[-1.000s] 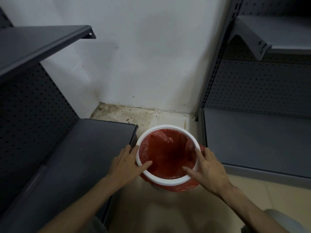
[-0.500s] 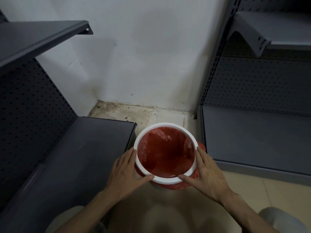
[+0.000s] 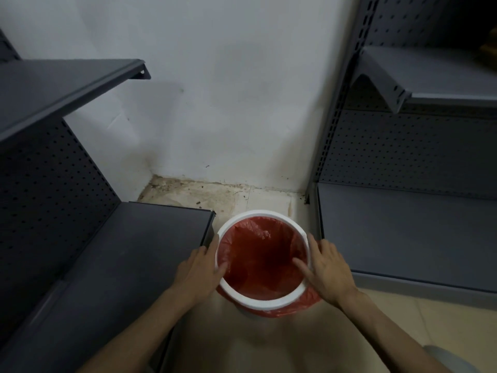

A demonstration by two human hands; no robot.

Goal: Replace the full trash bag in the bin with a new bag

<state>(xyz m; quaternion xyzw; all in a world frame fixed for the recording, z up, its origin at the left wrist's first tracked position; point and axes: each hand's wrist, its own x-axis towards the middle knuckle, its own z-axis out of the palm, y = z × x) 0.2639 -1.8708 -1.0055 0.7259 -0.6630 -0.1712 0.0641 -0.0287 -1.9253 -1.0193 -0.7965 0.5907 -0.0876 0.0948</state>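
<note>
A round bin with a white rim ring stands on the floor between two shelf units. A red plastic bag lines its inside and its edge spills out under the ring at the front right. My left hand grips the ring's left side, thumb over the inner edge. My right hand holds the ring's right side, thumb inside against the bag. The bag looks empty inside.
A dark grey shelf base touches the bin on the left, another shelf base stands close on the right. Upper shelves overhang on both sides. The white wall is behind, with dirty floor tiles at its foot.
Both thumbs have shifted from the ring's front to inside its edge at the sides. The bin and ring stay in the same spot.
</note>
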